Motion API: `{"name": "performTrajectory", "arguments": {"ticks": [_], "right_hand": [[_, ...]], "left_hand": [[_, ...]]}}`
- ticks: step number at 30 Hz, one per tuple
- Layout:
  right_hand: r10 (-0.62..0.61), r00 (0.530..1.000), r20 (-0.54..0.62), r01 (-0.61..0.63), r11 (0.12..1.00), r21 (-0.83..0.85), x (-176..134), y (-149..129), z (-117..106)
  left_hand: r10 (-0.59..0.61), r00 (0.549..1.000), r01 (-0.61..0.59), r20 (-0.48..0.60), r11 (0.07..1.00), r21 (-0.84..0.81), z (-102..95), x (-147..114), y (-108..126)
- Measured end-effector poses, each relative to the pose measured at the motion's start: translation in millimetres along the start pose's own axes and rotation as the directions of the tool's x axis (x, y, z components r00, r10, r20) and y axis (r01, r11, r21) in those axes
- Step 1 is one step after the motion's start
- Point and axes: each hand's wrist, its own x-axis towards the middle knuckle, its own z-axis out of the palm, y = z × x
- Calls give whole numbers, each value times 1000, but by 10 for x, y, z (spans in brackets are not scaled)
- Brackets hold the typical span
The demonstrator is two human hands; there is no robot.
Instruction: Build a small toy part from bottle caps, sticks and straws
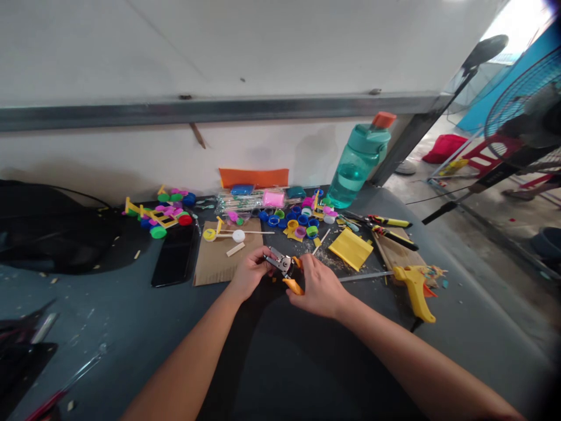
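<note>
In front of me, a pair of wire strippers (283, 264) with orange handles and grey metal jaws points to the left. My right hand (322, 287) is closed around the handles, which are spread somewhat apart. My left hand (252, 273) is pinched at the jaw end; whatever lies between its fingers is too small or hidden to make out. Just beyond my left hand, a cardboard piece (210, 264) carries a thin stick (256, 232), a yellow cap (209, 235), a white cap (238, 235) and a short pale strip (235, 249).
Several coloured bottle caps (292, 224) lie behind the hands. A yellow foam sheet (350, 248), pliers (394, 237) and a yellow glue gun (414, 289) are on the right, with a teal bottle (357, 166) behind. A black phone (174, 257) lies left, near assembled cap pieces (162, 213).
</note>
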Motion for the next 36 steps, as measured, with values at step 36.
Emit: {"name": "performTrajectory", "arguments": {"ticks": [36], "right_hand": [[-45,999,-21,43,993,-106,9,10,-6]], "left_hand": [[-20,999,26,-49,993,112,-7,8,-3]]}}
